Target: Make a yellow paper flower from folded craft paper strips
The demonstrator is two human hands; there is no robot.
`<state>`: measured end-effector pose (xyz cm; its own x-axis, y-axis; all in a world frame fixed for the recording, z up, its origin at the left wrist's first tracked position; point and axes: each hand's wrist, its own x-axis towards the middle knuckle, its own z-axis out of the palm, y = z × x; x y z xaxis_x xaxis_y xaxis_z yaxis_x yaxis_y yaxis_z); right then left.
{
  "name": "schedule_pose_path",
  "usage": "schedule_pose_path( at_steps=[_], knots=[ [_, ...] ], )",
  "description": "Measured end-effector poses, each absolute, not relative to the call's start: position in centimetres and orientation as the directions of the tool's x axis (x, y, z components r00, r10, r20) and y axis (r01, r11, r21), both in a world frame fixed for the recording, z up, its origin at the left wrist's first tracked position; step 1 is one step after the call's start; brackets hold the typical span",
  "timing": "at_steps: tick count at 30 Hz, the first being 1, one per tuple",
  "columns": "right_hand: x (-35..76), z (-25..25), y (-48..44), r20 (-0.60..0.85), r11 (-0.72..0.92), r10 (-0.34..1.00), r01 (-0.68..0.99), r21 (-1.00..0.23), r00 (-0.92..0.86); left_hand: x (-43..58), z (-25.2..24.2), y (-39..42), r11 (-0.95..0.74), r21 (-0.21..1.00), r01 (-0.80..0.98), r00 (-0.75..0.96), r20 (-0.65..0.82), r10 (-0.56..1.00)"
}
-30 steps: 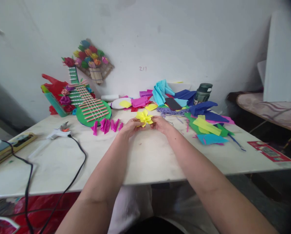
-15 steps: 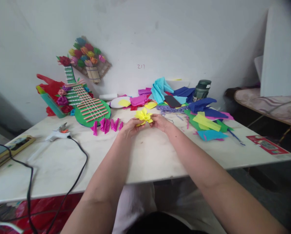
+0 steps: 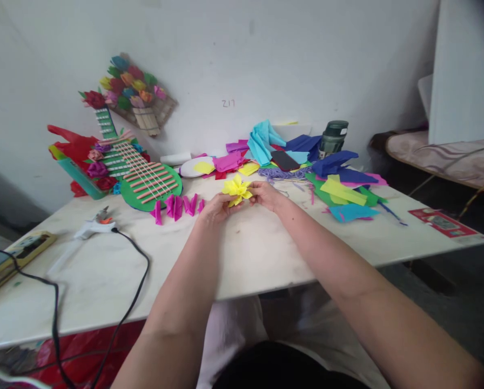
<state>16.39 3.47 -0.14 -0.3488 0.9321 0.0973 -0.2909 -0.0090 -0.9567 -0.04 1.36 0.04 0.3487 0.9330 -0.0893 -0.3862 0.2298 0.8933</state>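
A yellow paper flower with spread petals is held just above the table, between both hands. My left hand is closed on its lower left side. On the right side, the fingers of my right hand pinch a petal edge. Several folded magenta paper pieces stand on the table left of my left hand. Behind them lies a green paper guitar with pink sticks and strings, trimmed with paper flowers. The undersides of my fingers are partly hidden.
A white glue gun with a black cord lies left, near a power strip. Crepe paper sheets, a phone, purple yarn and a dark bottle line the back. Paper scraps lie right.
The camera view has shifted slightly. Both hands still hold the yellow flower in nearly the same place, with its petals turned a little.
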Motion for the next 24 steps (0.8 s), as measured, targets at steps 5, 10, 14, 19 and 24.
schedule_pose_path(
  at_steps=[5, 10, 14, 19, 24],
  knots=[
    [16.3, -0.09, 3.64, 0.098, 0.012, 0.946, -0.269, -0.963, -0.309, 0.05, -0.2, 1.67, 0.159, 0.914, -0.372, 0.301, -0.043, 0.953],
    [16.31, -0.13, 3.84, 0.093, 0.019, 0.953, -0.251, -0.968, -0.287, 0.21, -0.29, 1.79, 0.117, 0.941, -0.316, 0.278, -0.026, 0.96],
    [16.39, -0.05, 3.64, 0.082, 0.005, 0.951, -0.25, -0.968, -0.299, 0.26, -0.31, 1.82, 0.089, 0.949, -0.302, 0.258, -0.009, 0.966],
    [16.3, -0.08, 3.38, 0.067, -0.017, 0.943, -0.249, -0.968, -0.326, 0.21, -0.33, 1.91, 0.064, 0.956, -0.288, 0.263, 0.015, 0.965],
    [16.1, -0.16, 3.57, 0.074, 0.025, 0.964, -0.192, -0.981, -0.257, 0.18, -0.7, 2.24, 0.032, 0.967, -0.255, 0.246, 0.032, 0.969]
  ],
)
